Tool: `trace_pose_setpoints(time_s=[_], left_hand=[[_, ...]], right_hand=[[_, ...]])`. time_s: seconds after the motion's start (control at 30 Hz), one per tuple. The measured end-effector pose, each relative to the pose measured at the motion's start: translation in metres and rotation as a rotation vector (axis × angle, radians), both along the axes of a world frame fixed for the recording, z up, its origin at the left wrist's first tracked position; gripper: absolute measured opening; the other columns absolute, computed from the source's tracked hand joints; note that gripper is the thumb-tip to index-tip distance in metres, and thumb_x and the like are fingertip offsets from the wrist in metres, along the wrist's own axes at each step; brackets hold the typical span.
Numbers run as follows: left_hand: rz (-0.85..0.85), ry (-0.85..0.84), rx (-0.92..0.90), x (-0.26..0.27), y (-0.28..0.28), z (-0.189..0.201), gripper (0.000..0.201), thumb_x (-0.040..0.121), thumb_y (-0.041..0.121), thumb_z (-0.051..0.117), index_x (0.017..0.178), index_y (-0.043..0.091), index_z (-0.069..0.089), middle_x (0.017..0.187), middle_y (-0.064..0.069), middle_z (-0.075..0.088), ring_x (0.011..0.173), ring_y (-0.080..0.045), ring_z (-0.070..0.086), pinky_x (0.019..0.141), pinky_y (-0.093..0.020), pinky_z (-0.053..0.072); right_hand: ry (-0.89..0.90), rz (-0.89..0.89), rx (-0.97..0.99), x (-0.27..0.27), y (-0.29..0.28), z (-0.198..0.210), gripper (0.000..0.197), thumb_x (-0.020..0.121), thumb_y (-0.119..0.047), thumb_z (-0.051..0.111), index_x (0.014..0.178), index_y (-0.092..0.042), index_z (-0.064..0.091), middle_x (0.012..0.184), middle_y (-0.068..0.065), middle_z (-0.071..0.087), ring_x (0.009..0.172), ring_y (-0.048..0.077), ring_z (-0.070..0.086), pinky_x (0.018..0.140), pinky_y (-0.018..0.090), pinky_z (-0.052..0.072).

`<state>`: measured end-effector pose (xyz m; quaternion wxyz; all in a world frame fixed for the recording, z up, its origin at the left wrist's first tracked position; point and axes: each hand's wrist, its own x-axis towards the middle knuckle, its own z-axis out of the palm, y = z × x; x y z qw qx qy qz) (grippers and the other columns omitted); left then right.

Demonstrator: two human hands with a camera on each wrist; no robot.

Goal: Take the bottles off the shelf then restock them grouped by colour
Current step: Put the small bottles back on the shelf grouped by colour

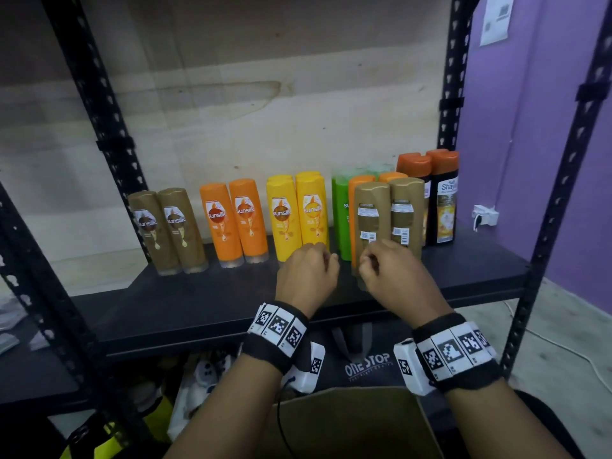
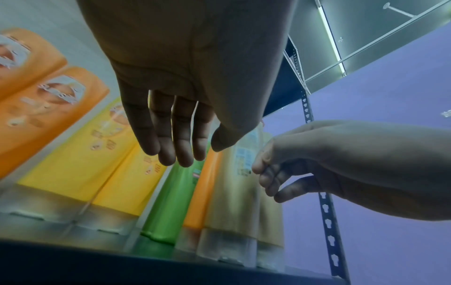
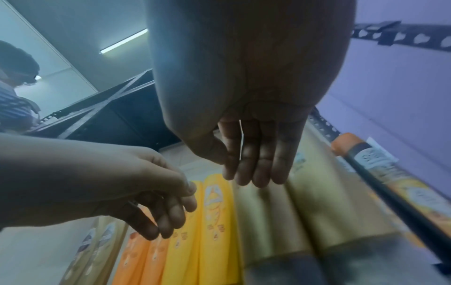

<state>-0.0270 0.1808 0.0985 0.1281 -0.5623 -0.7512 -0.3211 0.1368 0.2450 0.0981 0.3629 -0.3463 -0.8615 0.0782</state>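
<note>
On the black shelf board bottles stand in a row: two gold ones at the left, two orange, a yellow group, a green one, then two gold bottles with their back labels outward, orange ones partly hidden behind them. Two black bottles with orange caps stand at the far right. My left hand hovers before the yellow group, fingers hanging loose and holding nothing. My right hand hangs loosely curled and empty just in front of the back-facing gold pair.
Black perforated uprights frame the shelf. The board's front strip is bare. Below it sit a dark "ONE STOP" bag and a cardboard box. A purple wall with a socket is at right. Another person is visible in the right wrist view.
</note>
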Motion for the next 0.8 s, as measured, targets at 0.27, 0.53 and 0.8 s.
trace_pose_setpoints(time_s=[0.27,0.53,0.8], left_hand=[[-0.111,-0.114,0.043,0.034,0.029,-0.018,0.039,0.099,0.043,0.055,0.127,0.016,0.055,0.117,-0.004,0.059,0.109,-0.025,0.059,0.083,-0.046,0.055],[-0.195,-0.290,0.096,0.043,0.050,-0.037,0.067,0.093,0.053,0.064,0.148,0.025,0.036,0.141,0.002,0.047,0.128,-0.020,0.053,0.097,-0.047,0.053],[-0.287,-0.545,0.210,0.041,0.064,-0.056,0.067,0.088,0.043,0.077,0.142,0.026,0.041,0.134,0.005,0.059,0.120,-0.013,0.060,0.096,-0.042,0.057]], right_hand=[[0.225,-0.158,-0.032,0.055,0.028,-0.017,0.006,0.095,-0.025,0.057,0.095,-0.020,0.061,0.098,-0.002,0.057,0.086,0.017,0.059,0.077,0.041,0.054],[0.390,-0.100,-0.189,0.059,0.064,-0.046,0.053,0.096,-0.028,0.065,0.144,-0.025,0.043,0.136,-0.004,0.049,0.113,0.008,0.055,0.094,0.031,0.049],[0.488,0.029,-0.299,0.044,0.077,-0.056,0.062,0.092,-0.031,0.074,0.144,-0.040,0.042,0.130,-0.017,0.059,0.117,-0.008,0.057,0.097,0.024,0.051]])
